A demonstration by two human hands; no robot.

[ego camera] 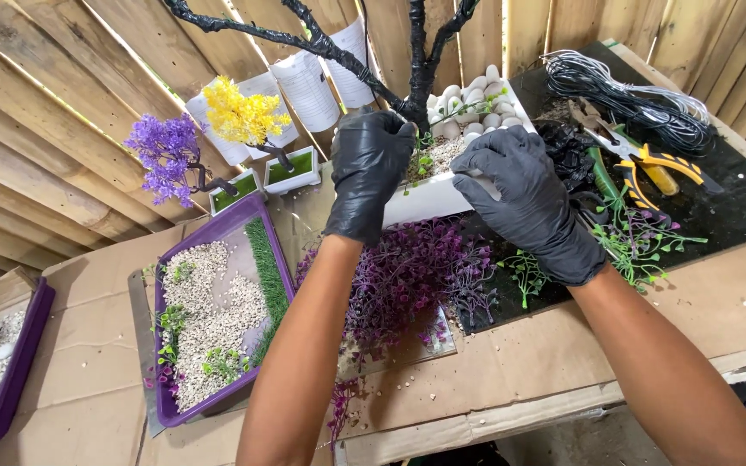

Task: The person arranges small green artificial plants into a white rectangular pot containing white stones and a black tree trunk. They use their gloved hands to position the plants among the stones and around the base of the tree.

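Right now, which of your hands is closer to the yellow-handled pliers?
Right. The right hand rests on the white planter, just left of the pliers; the left hand sits farther left, by the black trunk.

purple tray (164,285) of gravel | yellow mini tree (239,116) | purple mini tree (166,155) | pliers (649,160) | wire coil (623,95)

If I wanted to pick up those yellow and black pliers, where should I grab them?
Probably by the yellow and black handles, coming from above on the right side. The pliers lie flat on the dark mat, handles pointing right and spread apart, with open space around them. The metal tip points left, close to the coil of wire.
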